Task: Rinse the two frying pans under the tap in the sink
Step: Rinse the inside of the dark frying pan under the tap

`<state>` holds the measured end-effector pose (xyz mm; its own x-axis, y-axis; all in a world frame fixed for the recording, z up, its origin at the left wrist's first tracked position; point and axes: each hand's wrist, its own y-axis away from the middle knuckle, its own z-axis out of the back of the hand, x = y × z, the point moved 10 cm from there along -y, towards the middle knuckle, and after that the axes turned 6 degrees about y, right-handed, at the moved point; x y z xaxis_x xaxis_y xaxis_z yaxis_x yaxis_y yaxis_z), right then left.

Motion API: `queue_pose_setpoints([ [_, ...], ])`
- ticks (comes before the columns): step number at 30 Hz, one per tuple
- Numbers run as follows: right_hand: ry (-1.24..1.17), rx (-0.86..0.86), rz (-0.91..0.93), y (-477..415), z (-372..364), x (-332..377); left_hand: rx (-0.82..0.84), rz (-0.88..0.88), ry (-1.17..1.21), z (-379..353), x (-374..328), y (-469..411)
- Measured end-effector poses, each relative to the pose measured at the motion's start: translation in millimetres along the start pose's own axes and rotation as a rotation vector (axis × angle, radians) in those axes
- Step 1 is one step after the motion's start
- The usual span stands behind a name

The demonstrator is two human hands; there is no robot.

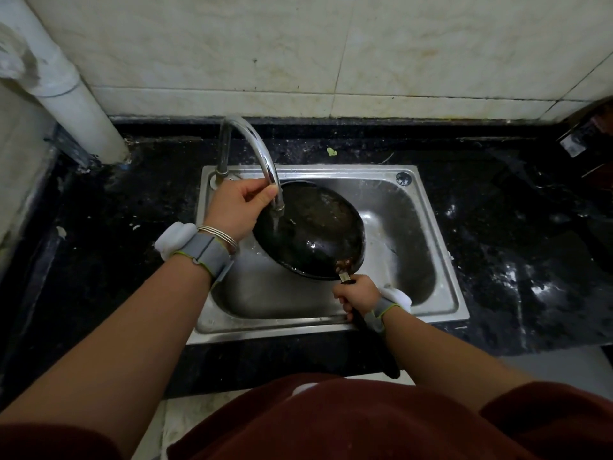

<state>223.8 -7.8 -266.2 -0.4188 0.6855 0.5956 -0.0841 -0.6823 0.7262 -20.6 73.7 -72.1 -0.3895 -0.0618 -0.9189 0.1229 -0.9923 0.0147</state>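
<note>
A black frying pan [315, 230] is tilted inside the steel sink [428, 240], its inside facing up. A chrome tap [252, 144] curves over it, and water runs from the spout onto the pan's left part. My left hand [237, 207] grips the pan's far left rim, just beside the spout. My right hand [356, 292] is closed around the pan's long black handle [378, 340], which reaches back over the sink's front edge. A second dark pan [597, 240] seems to lie at the far right, cut off by the frame.
The sink is set in a wet black stone counter [132, 210]. A white pipe [76, 91] stands at the back left against the tiled wall [331, 51]. Dark clutter [583, 137] sits in the back right corner. A small green scrap [331, 151] lies behind the sink.
</note>
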Motion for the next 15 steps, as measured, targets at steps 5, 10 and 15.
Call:
queue_pose_setpoints([
  [5,0.033,-0.060,0.058,1.4,5.6,1.2,-0.013,-0.013,0.041,-0.1,-0.4,1.2],
  [10,0.095,-0.036,0.123,2.7,0.8,5.1,-0.014,-0.029,0.009,0.6,-0.6,1.1],
  [15,0.121,-0.035,0.185,6.5,1.5,6.5,-0.023,-0.027,0.001,1.0,2.3,-0.2],
])
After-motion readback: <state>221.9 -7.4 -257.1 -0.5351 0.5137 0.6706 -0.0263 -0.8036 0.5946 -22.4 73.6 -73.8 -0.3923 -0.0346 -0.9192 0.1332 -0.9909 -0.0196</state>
